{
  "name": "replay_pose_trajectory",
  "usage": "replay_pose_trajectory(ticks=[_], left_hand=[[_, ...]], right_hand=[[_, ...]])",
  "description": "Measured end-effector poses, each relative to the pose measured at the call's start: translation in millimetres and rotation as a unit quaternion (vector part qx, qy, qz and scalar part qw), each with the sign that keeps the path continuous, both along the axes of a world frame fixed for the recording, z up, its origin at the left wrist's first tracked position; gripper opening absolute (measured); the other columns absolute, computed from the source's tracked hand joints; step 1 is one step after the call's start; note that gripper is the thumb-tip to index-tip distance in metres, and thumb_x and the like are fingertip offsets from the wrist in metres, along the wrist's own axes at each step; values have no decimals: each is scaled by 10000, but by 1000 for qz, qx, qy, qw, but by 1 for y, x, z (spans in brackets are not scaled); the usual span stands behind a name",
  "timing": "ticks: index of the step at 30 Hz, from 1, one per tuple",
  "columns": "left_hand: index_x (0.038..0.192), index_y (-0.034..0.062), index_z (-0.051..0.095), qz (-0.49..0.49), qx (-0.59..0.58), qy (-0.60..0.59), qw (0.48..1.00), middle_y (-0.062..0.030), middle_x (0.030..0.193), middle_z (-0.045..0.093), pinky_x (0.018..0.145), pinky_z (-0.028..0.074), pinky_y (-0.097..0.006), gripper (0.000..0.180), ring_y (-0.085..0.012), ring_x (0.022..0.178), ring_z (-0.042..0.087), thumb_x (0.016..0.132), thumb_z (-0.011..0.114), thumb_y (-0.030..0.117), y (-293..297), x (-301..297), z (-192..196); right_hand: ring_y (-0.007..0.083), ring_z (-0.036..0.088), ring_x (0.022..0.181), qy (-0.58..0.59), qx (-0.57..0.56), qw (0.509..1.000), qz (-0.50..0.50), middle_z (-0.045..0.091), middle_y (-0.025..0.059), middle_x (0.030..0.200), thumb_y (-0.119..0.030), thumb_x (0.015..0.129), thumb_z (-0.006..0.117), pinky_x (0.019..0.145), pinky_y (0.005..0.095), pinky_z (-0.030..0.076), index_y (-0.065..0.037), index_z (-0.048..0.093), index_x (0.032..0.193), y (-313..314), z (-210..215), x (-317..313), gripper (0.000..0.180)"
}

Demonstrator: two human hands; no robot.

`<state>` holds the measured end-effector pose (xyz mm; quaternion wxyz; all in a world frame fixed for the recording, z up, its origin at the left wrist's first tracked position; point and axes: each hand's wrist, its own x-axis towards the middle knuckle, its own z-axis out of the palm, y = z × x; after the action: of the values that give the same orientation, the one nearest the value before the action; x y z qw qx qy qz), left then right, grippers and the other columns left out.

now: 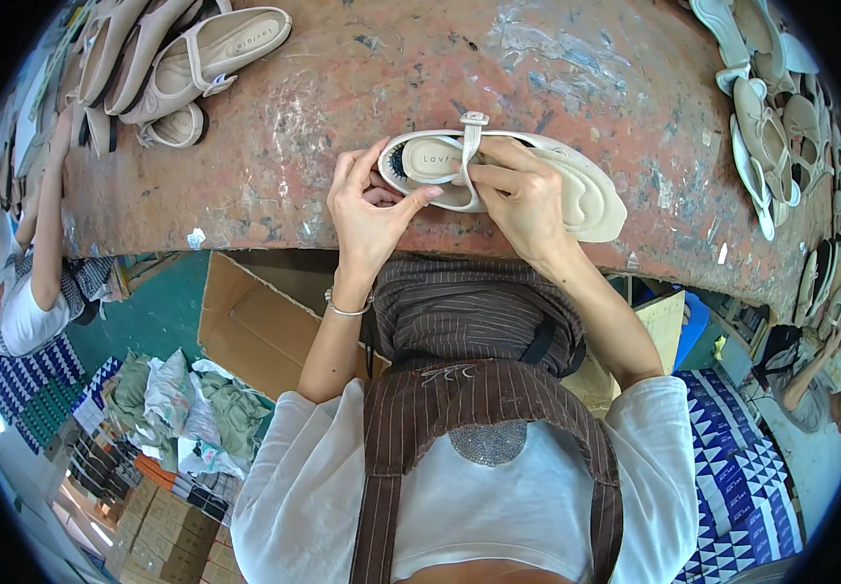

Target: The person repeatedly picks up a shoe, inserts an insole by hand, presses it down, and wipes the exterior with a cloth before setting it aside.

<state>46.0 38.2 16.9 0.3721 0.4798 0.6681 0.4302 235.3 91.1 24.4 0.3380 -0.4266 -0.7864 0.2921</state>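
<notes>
A cream strapped shoe [423, 144] lies on the worktable in front of me, its heel to the left. A pale lining with printing shows inside the heel. The strap [471, 156] crosses the opening and ends in a small buckle at the far side. My left hand [367, 200] grips the heel end, thumb on the near rim and fingers around the back. My right hand [522, 200] is closed at the opening beside the strap; its fingertips are partly hidden. Under and right of it shows a cream, insole-like piece [590, 202] with curved stitched lines; how it joins the shoe is unclear.
The worn reddish table [342, 88] carries more beige shoes [187, 73] at the left and light shoes [761, 127] at the right. A cardboard box [260, 326] stands below the near edge. Other people work at left [36, 292] and right [814, 389].
</notes>
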Motion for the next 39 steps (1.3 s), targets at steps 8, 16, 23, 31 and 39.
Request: replay_pose_trajectory(ticks=[8,16,23,31,39], left_hand=[[1133,-48,671,32,2,-2,999,-39,953,579,554,522,-208,540,-67,678,589,683,909,134,9,-8,-7],[1016,-37,712,76,-29,-2,997,-24,829,587,487,477,-199,326,-44,586,551,734,853,46,16,-4,-15],[891,-50,706,128,-73,-90,985,-22,741,606,414,423,-218,68,-48,571,551,837,725,-13,25,1,-11],[831,-42,656,93,-27,33,995,-67,648,612,489,407,-254,55,-65,557,526,845,693,-3,25,-3,-15],[799,38,590,-17,-67,187,980,-128,584,600,502,450,-406,146,-294,524,613,879,664,135,-9,22,10]], right_hand=[[256,689,921,-2,-21,1000,18,717,97,990,9,707,759,777,346,559,-34,768,832,5,-7,-20,133],[260,641,1046,-109,42,989,96,642,108,1205,-39,712,654,866,373,536,-7,698,903,2,-11,-12,199],[279,643,1074,-155,-11,938,310,565,105,1387,-18,804,543,942,382,526,-29,572,1320,21,-4,3,517],[223,670,1061,-278,106,946,133,715,135,1049,-103,775,599,1088,366,409,-7,710,1026,-1,21,7,291],[226,652,1052,-146,190,965,-103,717,49,954,-37,690,679,1121,571,276,-109,750,885,25,26,45,220]])
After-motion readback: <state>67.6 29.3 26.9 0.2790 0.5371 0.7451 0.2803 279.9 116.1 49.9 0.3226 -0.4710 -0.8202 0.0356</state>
